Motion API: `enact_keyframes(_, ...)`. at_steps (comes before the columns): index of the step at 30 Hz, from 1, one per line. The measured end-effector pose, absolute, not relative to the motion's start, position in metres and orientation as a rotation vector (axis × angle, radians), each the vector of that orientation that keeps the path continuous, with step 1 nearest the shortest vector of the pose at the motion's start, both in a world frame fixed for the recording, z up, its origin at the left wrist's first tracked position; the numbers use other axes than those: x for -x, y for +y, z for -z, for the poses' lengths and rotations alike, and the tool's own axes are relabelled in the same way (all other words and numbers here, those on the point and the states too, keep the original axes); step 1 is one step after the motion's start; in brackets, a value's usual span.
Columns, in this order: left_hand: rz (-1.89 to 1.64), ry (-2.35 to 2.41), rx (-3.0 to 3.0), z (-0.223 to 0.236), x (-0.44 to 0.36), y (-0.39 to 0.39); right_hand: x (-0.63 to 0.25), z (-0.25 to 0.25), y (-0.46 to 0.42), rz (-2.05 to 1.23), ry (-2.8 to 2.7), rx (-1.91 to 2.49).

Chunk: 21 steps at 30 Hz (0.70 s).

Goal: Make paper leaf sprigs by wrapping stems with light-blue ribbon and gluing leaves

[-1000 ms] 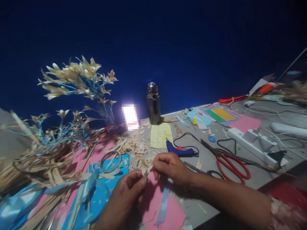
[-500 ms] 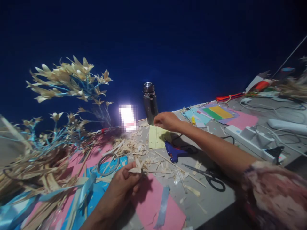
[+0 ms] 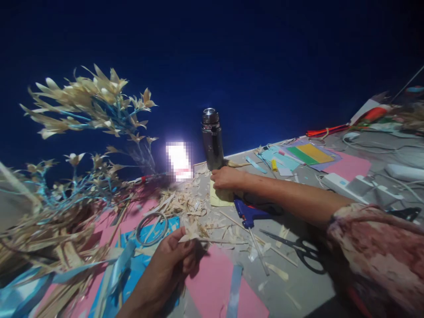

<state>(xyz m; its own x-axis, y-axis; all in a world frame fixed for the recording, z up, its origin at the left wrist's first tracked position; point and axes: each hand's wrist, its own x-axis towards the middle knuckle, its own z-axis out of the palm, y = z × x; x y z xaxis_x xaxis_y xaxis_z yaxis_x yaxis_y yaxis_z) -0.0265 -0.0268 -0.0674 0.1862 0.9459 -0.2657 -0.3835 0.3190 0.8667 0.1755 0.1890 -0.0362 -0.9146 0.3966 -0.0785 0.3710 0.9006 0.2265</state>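
Note:
My left hand [image 3: 175,256] is closed in a pinch on a small pale flower of dried husk [image 3: 191,232], its thin stem pointing right. My right hand [image 3: 228,178] reaches across to a yellow paper [image 3: 217,198] just in front of a dark metal flask [image 3: 212,145]. Its fingers are bent down and together over the paper's far edge; whether something sits between the fingertips is hidden. Just below that forearm lies a blue glue gun [image 3: 248,213]. Black scissors [image 3: 306,252] rest nearer to me, beside thin sticks.
Husk scraps [image 3: 182,203] litter the middle. At left stand husk flowers on blue stems [image 3: 99,106], near a roll of tape [image 3: 151,229] and blue ribbon [image 3: 121,263]. Pink paper [image 3: 215,282] lies in front. A white power strip [image 3: 351,187] with cables is at right.
My right hand has come down from beside the flask onto the yellow paper. My left hand keeps its pinch on the flower. The view has shifted slightly.

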Motion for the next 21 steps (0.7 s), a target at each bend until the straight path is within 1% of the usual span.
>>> enact_keyframes(4,-1.056,0.943,-0.75,0.065,0.029,-0.025,-0.181,0.035,0.195,-0.357,2.962,-0.537)
enact_keyframes(9,-0.994,0.928,-0.784,0.059,0.027,-0.024,-0.199,0.023,0.202,-0.431,3.053,-0.59)
enact_keyframes(13,-1.025,0.937,-0.712,0.057,0.023,-0.023,-0.2,0.017,0.199,-0.43,3.147,-0.546)
enact_keyframes(16,-1.036,0.928,-0.687,0.055,0.021,-0.023,-0.192,0.009,0.194,-0.375,3.243,-0.566)
enact_keyframes(19,-1.066,0.881,-0.662,0.053,0.024,-0.023,-0.183,-0.001,0.181,-0.343,3.361,-0.747)
enact_keyframes(21,-1.115,0.848,-0.636,0.051,0.027,-0.023,-0.179,-0.005,0.161,-0.073,3.532,-1.007)
